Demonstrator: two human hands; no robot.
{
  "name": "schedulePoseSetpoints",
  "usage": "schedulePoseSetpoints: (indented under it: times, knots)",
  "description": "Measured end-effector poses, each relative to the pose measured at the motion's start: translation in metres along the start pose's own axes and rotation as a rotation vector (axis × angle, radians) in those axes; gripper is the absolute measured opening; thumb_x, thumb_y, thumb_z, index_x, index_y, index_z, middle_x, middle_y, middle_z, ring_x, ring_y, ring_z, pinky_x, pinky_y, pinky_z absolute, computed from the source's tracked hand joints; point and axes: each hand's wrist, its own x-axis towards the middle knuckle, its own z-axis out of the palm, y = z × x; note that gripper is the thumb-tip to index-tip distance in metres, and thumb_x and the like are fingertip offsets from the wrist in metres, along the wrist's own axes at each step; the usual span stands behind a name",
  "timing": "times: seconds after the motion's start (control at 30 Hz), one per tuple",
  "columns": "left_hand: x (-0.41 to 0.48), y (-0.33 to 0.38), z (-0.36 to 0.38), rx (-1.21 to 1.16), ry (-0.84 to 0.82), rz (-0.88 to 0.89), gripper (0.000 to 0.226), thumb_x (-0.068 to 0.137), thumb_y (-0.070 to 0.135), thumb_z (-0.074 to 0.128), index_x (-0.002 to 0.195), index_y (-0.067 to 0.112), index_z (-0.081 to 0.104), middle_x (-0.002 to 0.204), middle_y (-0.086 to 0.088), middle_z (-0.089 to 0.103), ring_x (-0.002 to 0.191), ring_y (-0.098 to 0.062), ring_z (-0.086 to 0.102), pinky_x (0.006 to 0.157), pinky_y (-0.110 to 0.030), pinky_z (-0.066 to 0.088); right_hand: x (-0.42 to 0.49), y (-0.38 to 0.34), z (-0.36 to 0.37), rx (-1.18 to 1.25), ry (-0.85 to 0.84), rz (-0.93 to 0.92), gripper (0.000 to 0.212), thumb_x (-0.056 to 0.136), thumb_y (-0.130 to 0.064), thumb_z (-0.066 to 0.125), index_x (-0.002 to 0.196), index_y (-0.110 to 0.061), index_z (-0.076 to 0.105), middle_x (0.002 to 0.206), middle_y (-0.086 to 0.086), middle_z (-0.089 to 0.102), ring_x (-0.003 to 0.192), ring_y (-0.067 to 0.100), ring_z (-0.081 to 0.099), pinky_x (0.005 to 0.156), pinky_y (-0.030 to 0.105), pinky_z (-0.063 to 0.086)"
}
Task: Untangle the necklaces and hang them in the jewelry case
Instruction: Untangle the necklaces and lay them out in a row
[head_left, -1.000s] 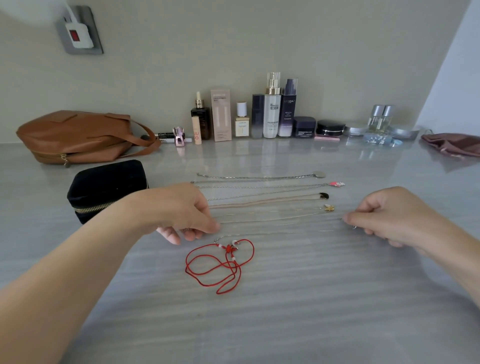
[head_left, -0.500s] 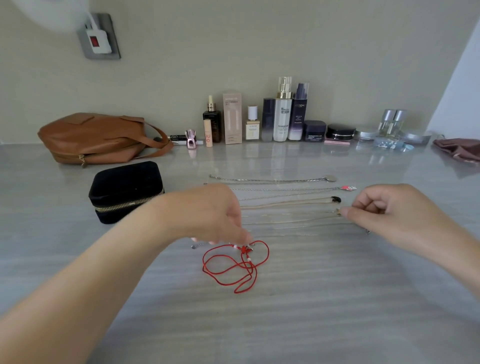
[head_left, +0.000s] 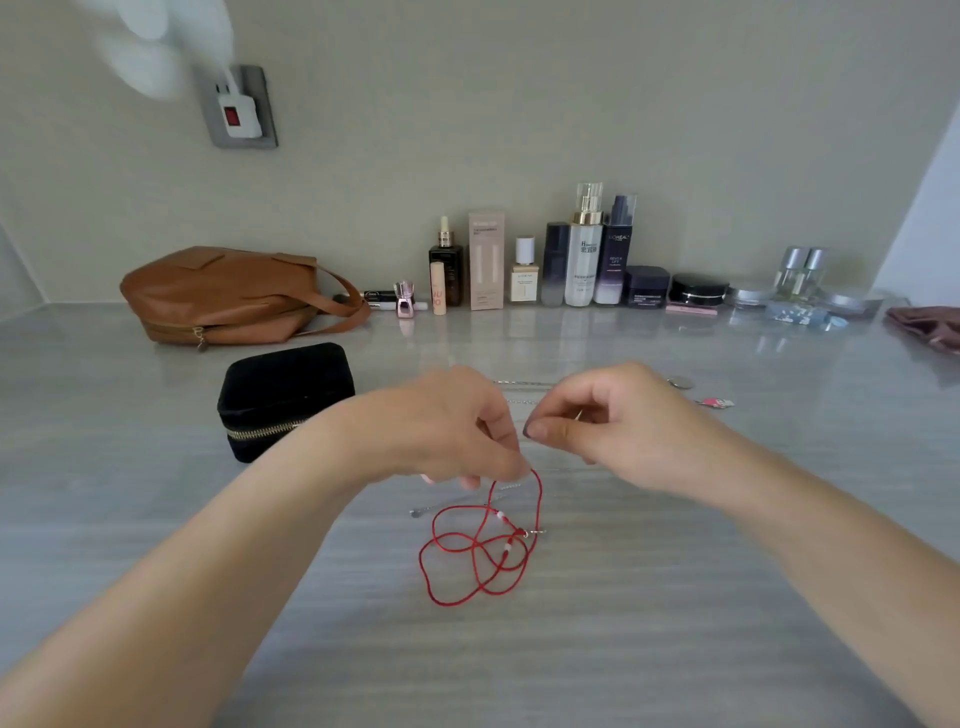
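Observation:
A red cord necklace with small white beads lies in tangled loops on the grey table. My left hand pinches its top strand and lifts that part off the surface. My right hand hovers just to the right of the left, fingers curled, thumb against forefinger, with nothing visible between them. A thin silver chain lies under the left hand. Several other chains are mostly hidden behind both hands; a round pendant and a pink pendant show. The black velvet jewelry case stands zipped shut at the left.
A brown leather bag lies behind the case. A row of cosmetic bottles and jars lines the wall. A pink pouch sits at the far right. A wall socket is above the bag.
My left hand took hold of the red cord and raised part of it. My right hand left the chain ends at the right and came in next to the left hand.

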Motion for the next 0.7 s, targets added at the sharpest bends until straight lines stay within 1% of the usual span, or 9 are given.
schedulePoseSetpoints:
  times: [0.1, 0.2, 0.27, 0.33, 0.37, 0.43, 0.57, 0.63, 0.7]
  knots:
    - [0.001, -0.001, -0.004, -0.104, 0.022, 0.009, 0.009, 0.079, 0.022, 0.065, 0.071, 0.022, 0.06, 0.069, 0.005, 0.067, 0.056, 0.0, 0.058, 0.048, -0.017, 0.042, -0.001, 0.005, 0.008, 0.097, -0.093, 0.007, 0.02, 0.08, -0.024, 0.065, 0.065, -0.036, 0.063, 0.051, -0.026, 0.06, 0.05, -0.003, 0.05, 0.056, 0.015, 0.04]
    - [0.003, -0.002, -0.004, -0.176, 0.072, 0.032, 0.011, 0.079, 0.017, 0.065, 0.069, 0.021, 0.061, 0.064, 0.006, 0.067, 0.049, 0.002, 0.054, 0.043, -0.014, 0.037, -0.001, 0.008, 0.009, 0.134, -0.092, 0.004, 0.017, 0.077, -0.023, 0.069, 0.063, -0.031, 0.065, 0.052, -0.018, 0.061, 0.05, -0.002, 0.05, 0.058, 0.017, 0.042]
    - [0.002, -0.003, -0.005, -0.223, 0.098, 0.032, 0.011, 0.079, 0.018, 0.065, 0.07, 0.021, 0.06, 0.059, 0.008, 0.067, 0.048, 0.002, 0.054, 0.044, -0.016, 0.037, -0.003, 0.009, 0.008, 0.132, -0.109, 0.018, 0.009, 0.076, -0.023, 0.07, 0.067, -0.027, 0.068, 0.053, -0.016, 0.062, 0.049, -0.002, 0.049, 0.056, 0.014, 0.041]
    - [0.001, -0.003, -0.006, -0.248, 0.088, 0.024, 0.011, 0.079, 0.019, 0.066, 0.07, 0.021, 0.06, 0.055, 0.011, 0.066, 0.048, 0.002, 0.054, 0.045, -0.017, 0.037, -0.007, 0.01, 0.008, 0.068, -0.178, 0.034, 0.002, 0.075, -0.023, 0.072, 0.074, -0.023, 0.07, 0.047, -0.019, 0.058, 0.043, -0.002, 0.047, 0.048, 0.008, 0.033]
    - [0.001, -0.003, -0.007, -0.248, 0.077, 0.02, 0.011, 0.078, 0.019, 0.066, 0.07, 0.022, 0.06, 0.054, 0.011, 0.066, 0.047, 0.002, 0.054, 0.045, -0.018, 0.036, -0.009, 0.011, 0.008, 0.027, -0.207, 0.041, 0.004, 0.074, -0.024, 0.073, 0.074, -0.022, 0.07, 0.049, -0.017, 0.059, 0.042, -0.002, 0.046, 0.046, 0.008, 0.031]
    - [0.0, -0.003, -0.008, -0.228, 0.065, 0.013, 0.011, 0.079, 0.019, 0.066, 0.069, 0.021, 0.061, 0.053, 0.012, 0.065, 0.047, 0.002, 0.054, 0.046, -0.019, 0.036, -0.012, 0.013, 0.01, -0.057, -0.244, 0.047, 0.009, 0.069, -0.027, 0.076, 0.073, -0.023, 0.07, 0.059, -0.012, 0.062, 0.045, -0.003, 0.047, 0.047, 0.009, 0.033]
    - [0.001, -0.006, -0.007, -0.176, 0.061, -0.034, 0.011, 0.079, 0.018, 0.064, 0.068, 0.02, 0.062, 0.052, 0.011, 0.065, 0.047, 0.003, 0.054, 0.045, -0.019, 0.035, -0.015, 0.013, 0.017, -0.166, -0.247, 0.029, 0.016, 0.067, -0.031, 0.077, 0.075, -0.018, 0.07, 0.066, -0.007, 0.065, 0.052, 0.0, 0.049, 0.053, 0.016, 0.04]
    - [0.002, -0.007, -0.007, -0.147, 0.066, -0.056, 0.012, 0.079, 0.017, 0.063, 0.067, 0.021, 0.062, 0.052, 0.01, 0.065, 0.047, 0.002, 0.054, 0.043, -0.017, 0.035, -0.016, 0.012, 0.018, -0.214, -0.218, 0.006, 0.013, 0.071, -0.031, 0.073, 0.073, -0.019, 0.069, 0.06, -0.011, 0.062, 0.052, 0.0, 0.049, 0.053, 0.014, 0.039]
    - [0.002, -0.008, -0.006, -0.116, 0.069, -0.081, 0.013, 0.079, 0.016, 0.063, 0.067, 0.02, 0.063, 0.052, 0.01, 0.064, 0.048, 0.0, 0.054, 0.041, -0.015, 0.034, -0.017, 0.009, 0.016, -0.236, -0.215, -0.001, 0.01, 0.073, -0.03, 0.071, 0.066, -0.025, 0.066, 0.052, -0.02, 0.058, 0.052, -0.004, 0.05, 0.049, 0.01, 0.037]
